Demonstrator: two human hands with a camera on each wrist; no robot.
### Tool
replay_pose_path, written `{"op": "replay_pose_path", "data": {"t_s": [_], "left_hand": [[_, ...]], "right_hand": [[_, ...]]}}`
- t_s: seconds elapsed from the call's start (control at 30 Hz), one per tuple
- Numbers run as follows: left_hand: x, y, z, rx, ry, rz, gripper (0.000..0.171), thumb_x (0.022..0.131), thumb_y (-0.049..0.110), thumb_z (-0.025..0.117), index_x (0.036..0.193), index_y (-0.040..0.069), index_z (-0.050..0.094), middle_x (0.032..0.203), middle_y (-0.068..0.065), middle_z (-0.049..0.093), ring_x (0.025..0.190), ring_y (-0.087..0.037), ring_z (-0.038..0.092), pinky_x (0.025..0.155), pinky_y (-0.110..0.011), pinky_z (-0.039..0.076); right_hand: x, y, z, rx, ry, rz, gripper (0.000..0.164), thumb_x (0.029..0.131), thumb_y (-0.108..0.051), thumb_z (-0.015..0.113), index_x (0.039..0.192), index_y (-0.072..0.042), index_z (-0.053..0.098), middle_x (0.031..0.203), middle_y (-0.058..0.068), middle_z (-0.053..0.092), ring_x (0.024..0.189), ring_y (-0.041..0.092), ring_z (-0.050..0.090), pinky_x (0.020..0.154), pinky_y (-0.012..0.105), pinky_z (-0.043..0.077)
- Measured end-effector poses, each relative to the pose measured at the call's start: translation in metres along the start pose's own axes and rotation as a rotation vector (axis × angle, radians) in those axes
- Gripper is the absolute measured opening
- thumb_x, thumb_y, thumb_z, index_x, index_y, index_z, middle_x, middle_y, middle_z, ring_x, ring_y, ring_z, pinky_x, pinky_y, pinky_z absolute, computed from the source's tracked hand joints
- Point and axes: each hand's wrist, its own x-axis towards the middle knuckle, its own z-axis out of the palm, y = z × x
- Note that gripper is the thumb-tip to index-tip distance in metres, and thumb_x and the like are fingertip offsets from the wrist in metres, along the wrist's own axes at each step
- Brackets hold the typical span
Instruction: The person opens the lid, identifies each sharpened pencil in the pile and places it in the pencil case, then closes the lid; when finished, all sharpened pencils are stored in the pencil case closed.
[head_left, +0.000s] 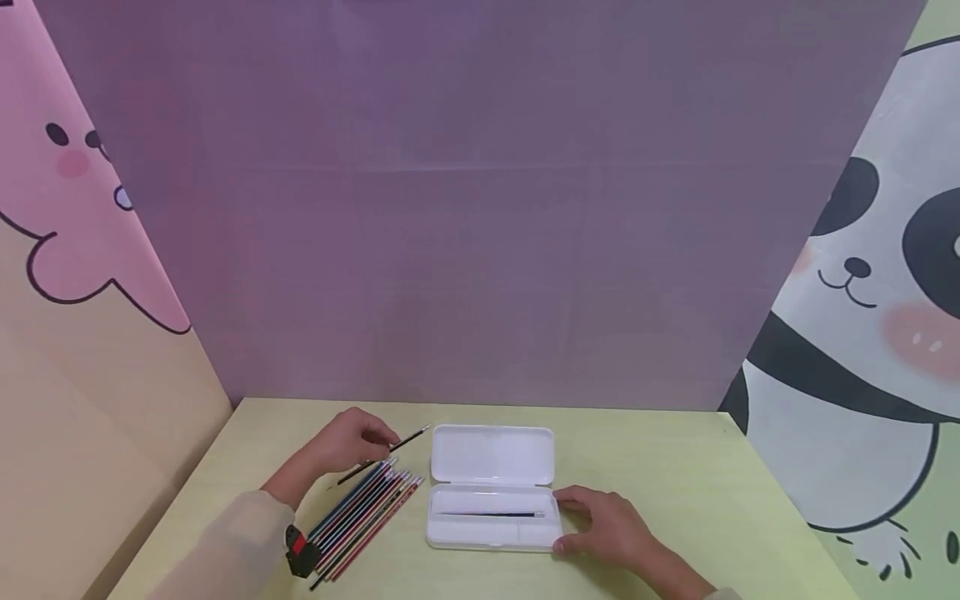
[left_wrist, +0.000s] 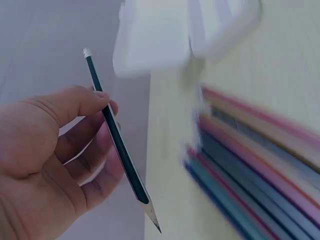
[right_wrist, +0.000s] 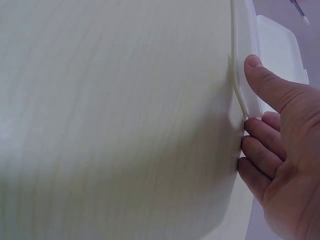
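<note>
My left hand (head_left: pixel 351 442) pinches a dark pencil (left_wrist: pixel 118 137) between thumb and fingers. The pencil's white tip points up and away; its sharpened point faces down. It is above the far end of a row of pencils (head_left: pixel 363 517). In the middle of the table lies an open white pencil case (head_left: pixel 492 542), its lid (head_left: pixel 492 454) folded back. One dark pencil (head_left: pixel 495 514) lies lengthwise inside. At the case's right end, my right hand (head_left: pixel 611 529) holds it, thumb (right_wrist: pixel 260 75) against the near corner and fingers by the far side.
A small black object with a red patch (head_left: pixel 302 552) sits at the near left end of the pencil row. The pale table (head_left: pixel 675 467) ends at a purple backdrop (head_left: pixel 487 250). Cartoon-printed walls stand at both sides.
</note>
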Motion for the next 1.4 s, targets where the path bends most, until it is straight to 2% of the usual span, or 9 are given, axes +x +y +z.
{"op": "replay_pose_path", "data": {"t_s": [0.13, 0.3, 0.53, 0.67, 0.77, 1.0, 1.1, 1.3, 1.4], "left_hand": [[0.021, 0.023, 0.021, -0.010, -0.049, 0.022, 0.018, 0.092, 0.004, 0.072, 0.108, 0.004, 0.080, 0.102, -0.009, 0.076, 0.084, -0.014, 0.065, 0.074, -0.031, 0.056], [0.046, 0.039, 0.054, -0.016, -0.102, 0.043, 0.016, 0.089, 0.002, 0.076, 0.104, 0.007, 0.081, 0.095, -0.002, 0.076, 0.080, -0.013, 0.064, 0.072, -0.029, 0.056], [0.065, 0.055, 0.094, -0.041, -0.159, 0.067, 0.017, 0.088, 0.001, 0.077, 0.101, 0.009, 0.083, 0.090, 0.001, 0.076, 0.078, -0.009, 0.064, 0.070, -0.026, 0.053], [0.070, 0.059, 0.114, -0.037, -0.181, 0.064, 0.016, 0.088, 0.002, 0.078, 0.099, 0.011, 0.083, 0.085, 0.008, 0.074, 0.077, -0.007, 0.063, 0.070, -0.024, 0.053], [0.073, 0.059, 0.126, -0.020, -0.197, 0.060, 0.016, 0.087, 0.001, 0.078, 0.097, 0.011, 0.083, 0.084, 0.009, 0.074, 0.076, -0.007, 0.062, 0.070, -0.024, 0.053], [0.070, 0.054, 0.142, 0.059, -0.215, 0.013, 0.018, 0.085, 0.000, 0.080, 0.094, 0.014, 0.084, 0.084, 0.006, 0.075, 0.076, -0.005, 0.061, 0.074, -0.023, 0.052], [0.068, 0.052, 0.146, 0.094, -0.197, 0.029, 0.018, 0.084, -0.002, 0.080, 0.090, 0.015, 0.084, 0.081, 0.007, 0.074, 0.074, -0.004, 0.059, 0.073, -0.022, 0.051], [0.065, 0.055, 0.152, 0.174, -0.175, 0.105, 0.016, 0.079, -0.002, 0.083, 0.084, 0.014, 0.083, 0.075, 0.010, 0.072, 0.071, 0.001, 0.058, 0.071, -0.020, 0.049], [0.064, 0.058, 0.155, 0.226, -0.178, 0.113, 0.016, 0.079, 0.000, 0.084, 0.083, 0.015, 0.082, 0.074, 0.011, 0.072, 0.070, 0.002, 0.057, 0.070, -0.019, 0.048]], "right_hand": [[0.000, -0.001, -0.001, 0.001, -0.001, -0.007, 0.070, 0.065, -0.051, 0.092, 0.125, -0.023, 0.070, 0.118, -0.008, 0.076, 0.117, 0.027, 0.068, 0.098, 0.050, 0.047], [0.003, 0.000, 0.002, 0.008, -0.002, -0.014, 0.070, 0.066, -0.054, 0.091, 0.125, -0.024, 0.070, 0.117, -0.010, 0.076, 0.118, 0.025, 0.068, 0.100, 0.051, 0.046], [0.004, 0.001, 0.004, 0.018, -0.006, -0.013, 0.070, 0.066, -0.053, 0.091, 0.126, -0.022, 0.070, 0.117, -0.009, 0.077, 0.119, 0.025, 0.068, 0.101, 0.052, 0.046], [0.004, 0.000, 0.004, 0.019, -0.009, -0.005, 0.069, 0.067, -0.052, 0.091, 0.126, -0.022, 0.070, 0.118, -0.008, 0.076, 0.119, 0.026, 0.068, 0.101, 0.054, 0.045], [0.004, 0.000, 0.004, 0.019, -0.005, -0.007, 0.069, 0.067, -0.052, 0.091, 0.126, -0.022, 0.070, 0.118, -0.007, 0.076, 0.117, 0.026, 0.068, 0.100, 0.054, 0.045], [0.005, 0.002, 0.005, 0.025, -0.014, 0.016, 0.070, 0.066, -0.053, 0.091, 0.125, -0.023, 0.071, 0.120, -0.006, 0.076, 0.118, 0.026, 0.068, 0.101, 0.056, 0.045], [0.004, 0.002, 0.005, 0.038, -0.020, 0.023, 0.069, 0.066, -0.052, 0.091, 0.125, -0.023, 0.070, 0.120, -0.005, 0.076, 0.118, 0.027, 0.068, 0.102, 0.057, 0.045], [0.002, 0.004, 0.004, 0.029, 0.000, 0.012, 0.070, 0.066, -0.053, 0.092, 0.125, -0.023, 0.070, 0.118, -0.008, 0.076, 0.117, 0.026, 0.068, 0.100, 0.055, 0.046], [0.001, 0.005, 0.004, 0.032, 0.003, 0.016, 0.070, 0.066, -0.053, 0.091, 0.125, -0.024, 0.070, 0.118, -0.008, 0.076, 0.118, 0.026, 0.068, 0.101, 0.055, 0.046]]}}
